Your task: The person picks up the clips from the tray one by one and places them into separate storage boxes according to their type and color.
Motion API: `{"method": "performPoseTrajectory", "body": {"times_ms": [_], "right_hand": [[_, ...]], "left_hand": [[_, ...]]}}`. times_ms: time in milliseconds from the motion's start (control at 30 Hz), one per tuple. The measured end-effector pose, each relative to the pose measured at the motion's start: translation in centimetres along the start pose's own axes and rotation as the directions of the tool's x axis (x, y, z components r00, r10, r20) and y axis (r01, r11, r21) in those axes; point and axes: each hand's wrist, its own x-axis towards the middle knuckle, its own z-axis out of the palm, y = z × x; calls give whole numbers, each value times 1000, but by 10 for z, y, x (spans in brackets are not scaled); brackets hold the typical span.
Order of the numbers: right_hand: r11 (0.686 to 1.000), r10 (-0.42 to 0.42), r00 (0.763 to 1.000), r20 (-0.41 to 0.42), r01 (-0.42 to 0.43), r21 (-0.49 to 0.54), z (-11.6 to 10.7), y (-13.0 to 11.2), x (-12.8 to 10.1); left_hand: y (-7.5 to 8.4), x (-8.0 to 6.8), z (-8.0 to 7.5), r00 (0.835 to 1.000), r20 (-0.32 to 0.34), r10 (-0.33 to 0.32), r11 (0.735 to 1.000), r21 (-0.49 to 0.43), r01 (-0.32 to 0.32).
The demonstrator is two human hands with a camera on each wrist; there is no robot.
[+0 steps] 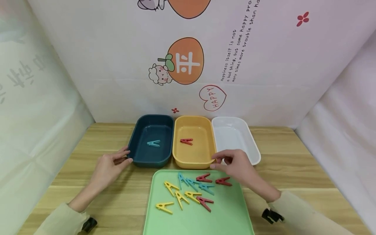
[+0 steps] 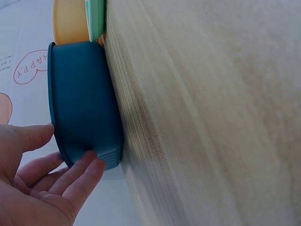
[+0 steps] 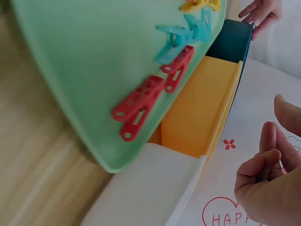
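Note:
My left hand (image 1: 125, 156) rests at the front left corner of a dark blue bin (image 1: 147, 130), thumb near the rim and fairly straight fingers against the wall. The left wrist view shows this hand (image 2: 70, 150) touching the blue bin (image 2: 82, 103). A teal clothespin (image 1: 153, 143) lies inside that bin. My right hand (image 1: 215, 161) hovers over the front right corner of the yellow bin (image 1: 194, 155), fingers loosely curled and holding nothing. A red clothespin (image 1: 186, 141) lies in the yellow bin. In the right wrist view, the right hand (image 3: 275, 136) is off the bins.
A white bin (image 1: 232, 133) with nothing visible in it stands right of the yellow one. A green tray (image 1: 194, 218) in front carries several yellow (image 1: 164, 206), teal (image 1: 194, 183) and red clothespins (image 1: 223, 181). All stand on a wooden table (image 1: 293, 163) with white walls behind and at both sides.

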Motion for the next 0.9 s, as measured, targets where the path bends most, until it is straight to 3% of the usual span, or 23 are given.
{"method": "performPoseTrajectory", "body": {"times_ms": [300,633,900], "right_hand": [[998,58,998,1,-58,18,2,13,-35],[1000,24,999,39,-25,13,5,27,-52],[997,77,994,72,-77,8,11,32,-59]], "left_hand": [[-1,4,-2,1000,2,19,1000,5,-19],[0,1,-1,1000,4,-4,1000,2,4],[0,1,-1,1000,-2,-2,1000,13,2]]}}
